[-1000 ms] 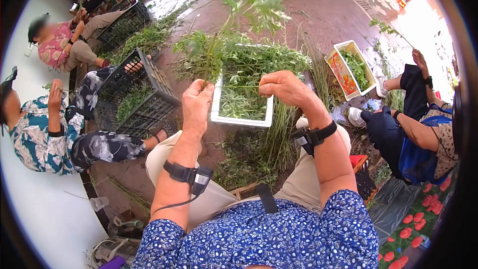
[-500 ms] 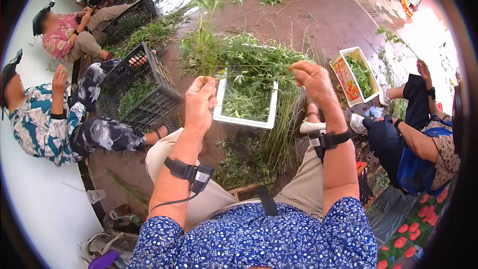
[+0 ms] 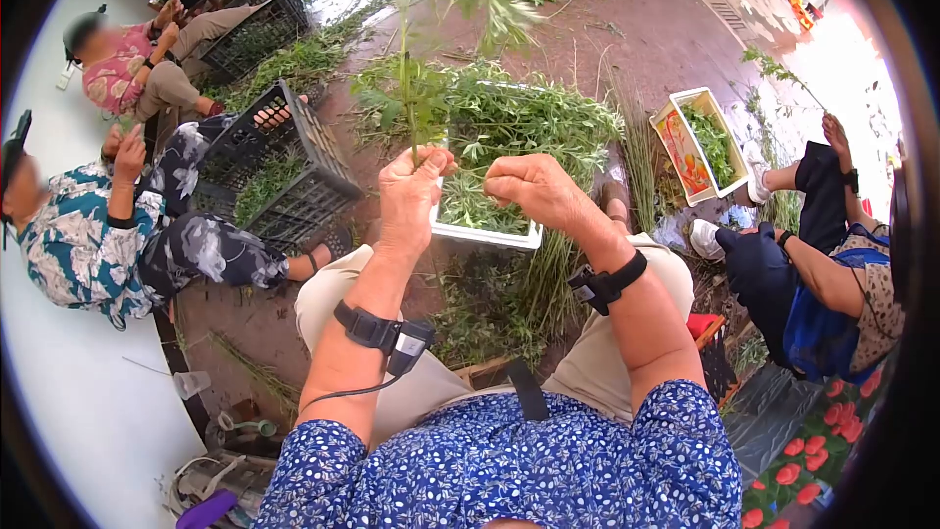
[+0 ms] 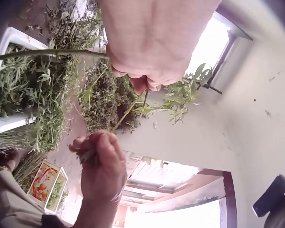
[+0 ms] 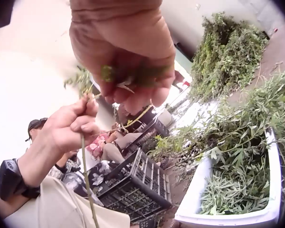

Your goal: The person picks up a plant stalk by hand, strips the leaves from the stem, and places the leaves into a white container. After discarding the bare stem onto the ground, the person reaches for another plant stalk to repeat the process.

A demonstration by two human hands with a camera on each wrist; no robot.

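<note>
My left hand [image 3: 409, 194] pinches a long green leafy stalk [image 3: 405, 88], which stands upright above the fingers in the head view. Below that grip, its bare lower stem [image 5: 87, 183] hangs down in the right wrist view. My right hand [image 3: 548, 198] is close beside the left, fingers curled around a thin side shoot [image 4: 125, 116] that runs between the two hands in the left wrist view. Green leaves [image 5: 147, 76] lie in the right palm. Beneath both hands stands a white box [image 3: 494, 235] with cut leafy sprigs [image 5: 235, 190] in it.
Bare stems [image 3: 543, 279] lie right of the white box. A black crate [image 3: 318, 152] of greens stands at left, a printed box [image 3: 681, 157] at right. A large leaf heap [image 5: 228, 57] lies farther back. Several people sit around with greenery.
My right hand moved out to the right, away from the left hand, then came back close to it. The stalk's leafy top has swayed left and partly back, staying in the left hand.
</note>
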